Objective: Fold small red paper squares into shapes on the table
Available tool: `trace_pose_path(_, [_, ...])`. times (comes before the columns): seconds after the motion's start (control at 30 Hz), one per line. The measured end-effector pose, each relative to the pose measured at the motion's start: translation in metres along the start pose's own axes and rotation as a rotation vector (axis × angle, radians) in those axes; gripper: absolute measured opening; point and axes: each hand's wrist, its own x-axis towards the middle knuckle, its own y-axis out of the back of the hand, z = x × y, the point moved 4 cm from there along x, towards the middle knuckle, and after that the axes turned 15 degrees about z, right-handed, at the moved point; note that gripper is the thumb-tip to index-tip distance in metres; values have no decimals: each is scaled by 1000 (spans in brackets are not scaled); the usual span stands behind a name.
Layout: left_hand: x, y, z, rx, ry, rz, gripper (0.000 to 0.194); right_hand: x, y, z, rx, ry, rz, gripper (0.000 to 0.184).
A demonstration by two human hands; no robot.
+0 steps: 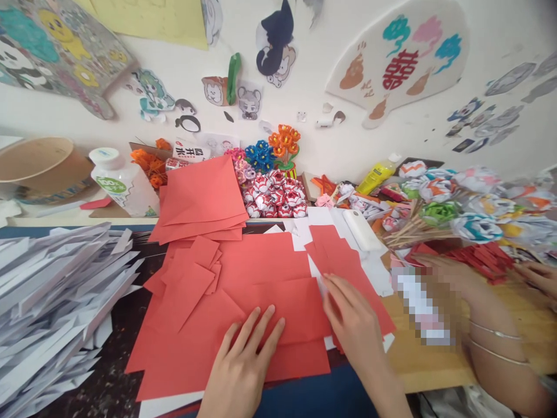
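Note:
My left hand [246, 360] lies with its fingers spread on a red paper sheet [300, 299] that looks folded. Under it are larger red sheets [174, 360], overlapping unevenly. My right hand [354, 319] is at the right edge of the folded sheet, its fingers stretched out over a stack of narrower red paper pieces [333, 249]. I see nothing gripped in either hand. Small red rectangles [191, 296] lie to the left of my hands. A propped pile of red sheets [206, 191] leans at the back.
Folded white paper strips [65, 307] are heaped at left. A white bottle [124, 183], red-and-white paper flowers [276, 197] and a yellow bottle [378, 174] line the wall. At right, another person's hands [448, 276] are by red folded strips [483, 261], near paper flowers on sticks [439, 212].

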Motion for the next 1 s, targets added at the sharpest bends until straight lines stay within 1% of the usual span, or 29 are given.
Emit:
trace_pose_path(0.1, [0, 0, 0, -7, 3, -5, 55, -13, -3, -13, 42, -4, -106, 40])
trace_pose_path(0.2, [0, 0, 1, -4, 5, -2, 55, -21, -9, -18, 38, -36, -146, 42])
trace_pose_path(0.33, [0, 1, 2, -7, 11, 0, 55, -25, -13, -17, 37, -43, -120, 43])
trace_pose_path(0.5, [1, 2, 2, -13, 9, -6, 55, -25, -11, -20, 58, -20, -69, 46])
trace_pose_path(0.77, [0, 0, 2, -5, 6, -18, 53, -26, -13, -22, 25, -25, -102, 45])
trace_pose_path(1.0, [1, 0, 2, -8, 2, -25, 56, -27, -13, -21, 19, -27, -112, 46])
